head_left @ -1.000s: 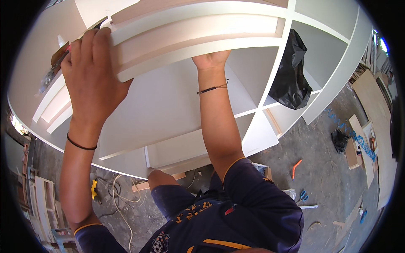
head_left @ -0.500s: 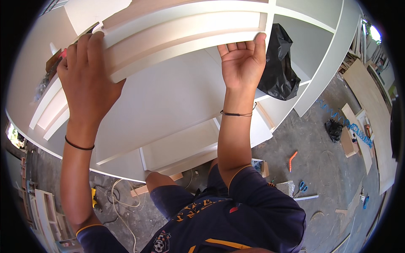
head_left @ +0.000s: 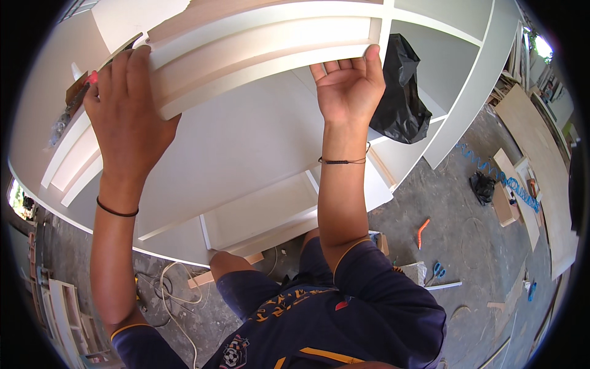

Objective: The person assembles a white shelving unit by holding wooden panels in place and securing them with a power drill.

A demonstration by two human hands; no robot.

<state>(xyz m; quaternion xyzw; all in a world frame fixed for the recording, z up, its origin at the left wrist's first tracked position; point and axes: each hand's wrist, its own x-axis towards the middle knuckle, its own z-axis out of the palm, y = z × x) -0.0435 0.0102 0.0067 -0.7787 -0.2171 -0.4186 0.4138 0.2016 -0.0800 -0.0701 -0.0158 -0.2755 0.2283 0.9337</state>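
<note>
A white wooden drawer front (head_left: 264, 55) sits in the upper part of a large white cabinet (head_left: 246, 160). My left hand (head_left: 126, 117) lies flat against its left end, fingers wrapped over the edge. My right hand (head_left: 347, 89) presses palm-out at its right end, fingertips on the lower rim beside a vertical divider. Neither hand holds a tool. A black plastic bag (head_left: 399, 92) hangs in the compartment just right of my right hand.
The cabinet has open shelves at right and a low compartment near my knees. On the concrete floor lie an orange tool (head_left: 421, 232), blue-handled scissors (head_left: 437, 270), a white cable (head_left: 175, 295) and wood offcuts. Boards (head_left: 541, 166) lean at the right.
My right hand has risen from the panel's middle to the drawer front's right end. My left hand has stayed at the left end.
</note>
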